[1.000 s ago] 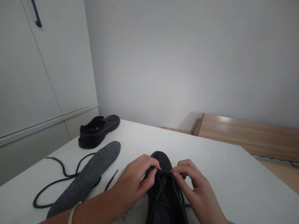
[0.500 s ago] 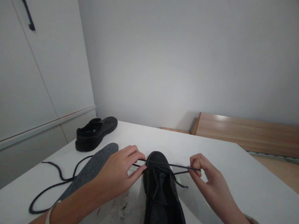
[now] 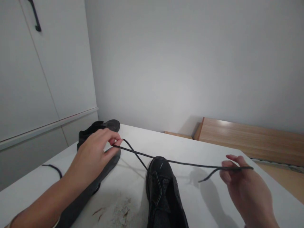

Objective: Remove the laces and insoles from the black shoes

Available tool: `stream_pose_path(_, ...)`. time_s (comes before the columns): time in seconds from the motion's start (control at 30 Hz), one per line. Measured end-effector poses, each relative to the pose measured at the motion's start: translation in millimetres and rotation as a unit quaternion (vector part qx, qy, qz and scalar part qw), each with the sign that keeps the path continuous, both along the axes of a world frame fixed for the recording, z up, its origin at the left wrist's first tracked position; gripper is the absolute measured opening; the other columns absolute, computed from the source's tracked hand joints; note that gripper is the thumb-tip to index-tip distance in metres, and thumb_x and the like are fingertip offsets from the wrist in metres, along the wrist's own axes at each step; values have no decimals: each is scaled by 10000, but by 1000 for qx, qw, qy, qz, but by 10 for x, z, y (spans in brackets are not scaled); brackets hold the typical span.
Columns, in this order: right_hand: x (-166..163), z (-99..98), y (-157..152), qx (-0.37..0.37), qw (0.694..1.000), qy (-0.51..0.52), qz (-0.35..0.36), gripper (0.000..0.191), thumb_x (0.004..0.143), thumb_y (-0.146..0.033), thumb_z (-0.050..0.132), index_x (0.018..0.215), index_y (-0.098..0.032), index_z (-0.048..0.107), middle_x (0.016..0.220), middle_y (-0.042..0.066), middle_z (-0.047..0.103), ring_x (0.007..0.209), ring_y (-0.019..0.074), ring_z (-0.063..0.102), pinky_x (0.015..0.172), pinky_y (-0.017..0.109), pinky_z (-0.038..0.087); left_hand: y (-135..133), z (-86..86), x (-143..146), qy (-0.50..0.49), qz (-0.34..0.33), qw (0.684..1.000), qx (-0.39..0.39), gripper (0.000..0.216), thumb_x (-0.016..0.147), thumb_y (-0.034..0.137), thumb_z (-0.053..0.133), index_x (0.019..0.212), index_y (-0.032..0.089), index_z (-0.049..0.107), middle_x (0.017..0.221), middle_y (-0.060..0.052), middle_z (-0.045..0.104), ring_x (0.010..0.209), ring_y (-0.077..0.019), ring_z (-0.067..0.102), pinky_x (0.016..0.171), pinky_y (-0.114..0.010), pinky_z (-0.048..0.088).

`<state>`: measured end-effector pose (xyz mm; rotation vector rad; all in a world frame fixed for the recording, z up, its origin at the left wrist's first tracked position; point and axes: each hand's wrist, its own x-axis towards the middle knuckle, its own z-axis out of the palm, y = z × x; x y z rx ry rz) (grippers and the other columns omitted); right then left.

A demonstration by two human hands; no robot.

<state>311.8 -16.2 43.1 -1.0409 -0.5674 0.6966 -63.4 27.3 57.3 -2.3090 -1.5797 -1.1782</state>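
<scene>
A black shoe point(image 3: 163, 193) lies on the white table point(image 3: 213, 196), toe pointing away from me. A thin black shoelace point(image 3: 180, 163) runs out of its front eyelets and is stretched tight to both sides. My left hand point(image 3: 91, 156) pinches one end of the lace up at the left, above a grey insole point(image 3: 95, 186). My right hand point(image 3: 244, 186) pinches the lace at the right, its tip hanging loose below the fingers.
A second black shoe point(image 3: 104, 128) sits at the table's far left, partly behind my left hand. Another loose black lace point(image 3: 53, 167) lies at the left. A wooden board point(image 3: 249, 136) is beyond the table's right side. White cabinet doors point(image 3: 35, 79) stand on the left.
My hands went from close together over the shoe's front to wide apart, pulling the lace out through the eyelets. The left hand rose up and left, the right hand moved right.
</scene>
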Motion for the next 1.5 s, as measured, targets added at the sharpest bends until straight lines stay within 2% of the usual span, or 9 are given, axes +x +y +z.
stream_pose_path(0.2, -160, 239, -167, 89, 995, -31, 20, 128, 754, -295, 777, 762, -192, 700, 759, 2, 632, 642, 92, 584, 563, 134, 523, -298, 302, 96, -284, 23, 958, 22, 176, 986, 420, 494, 944, 262, 560, 807, 45, 605, 740, -146, 600, 674, -264, 473)
stream_pose_path(0.5, -1184, 531, -435, 109, 864, -145, 469, 83, 879, -255, 700, 959, -267, 719, 947, 45, 736, 822, 177, 711, 770, 300, 592, -692, 386, 599, -347, -252, 886, -177, 236, 1016, 413, 434, 969, 223, 565, 988, -31, 683, 871, -167, 664, 738, -271, 555)
stream_pose_path(0.63, -1489, 560, -363, 151, 828, -218, 495, 154, 956, -217, 591, 1082, -257, 669, 1073, 35, 693, 864, 124, 673, 801, 265, 549, -717, 258, 607, -427, -308, 798, -292, 287, 1004, 486, 458, 897, 220, 471, 675, 42, 560, 638, -114, 564, 605, -215, 492)
stream_pose_path(0.73, -1494, 541, -282, 138, 828, -355, 412, 239, 954, -192, 545, 1175, -253, 611, 1158, 38, 646, 938, 127, 631, 881, 288, 504, -600, 187, 415, -500, -313, 757, -281, 306, 964, 508, 539, 892, 231, 429, 569, 109, 326, 480, -72, 347, 473, -157, 377)
stream_pose_path(0.83, -1374, 524, -283, 48, 790, -508, 341, 180, 908, -132, 528, 1042, -217, 613, 963, 17, 650, 869, 140, 602, 807, 281, 486, -470, 144, 109, -507, -234, 803, -206, 275, 949, 485, 558, 924, 248, 420, 600, 111, 233, 466, -78, 229, 407, -140, 238)
stream_pose_path(1.0, -1291, 547, -420, -146, 537, -690, 462, 167, 743, -57, 657, 830, -196, 684, 887, -6, 698, 662, 106, 541, 592, 212, 427, -375, 1, -335, -175, 0, 982, -72, 165, 975, 375, 442, 1019, 232, 510, 724, 27, 559, 601, -151, 513, 568, -250, 382)
stream_pose_path(1.17, -1514, 565, -486, -225, 339, -806, 430, 255, 783, 14, 579, 801, -140, 781, 721, 62, 747, 481, 119, 533, 434, 235, 365, -403, -312, -509, 166, 45, 967, -190, 233, 922, 201, 441, 982, 176, 664, 928, -90, 687, 870, -295, 647, 774, -418, 478)
stream_pose_path(1.27, -1589, 465, -498, -195, 303, -846, 393, 272, 784, 27, 552, 784, -112, 785, 661, 103, 746, 441, 154, 579, 394, 254, 367, -470, -534, -575, 217, 40, 958, -183, 331, 821, 119, 567, 1126, 168, 683, 1104, -126, 688, 1051, -347, 626, 916, -514, 475)
stream_pose_path(1.5, -1536, 155, -480, -140, 264, -877, 377, 255, 753, 43, 597, 650, -138, 744, 606, 95, 739, 479, 166, 662, 423, 218, 426, -808, -631, -224, 140, -43, 987, 64, 369, 912, 188, 515, 1273, 216, 591, 1212, -99, 670, 1110, -292, 625, 938, -471, 540)
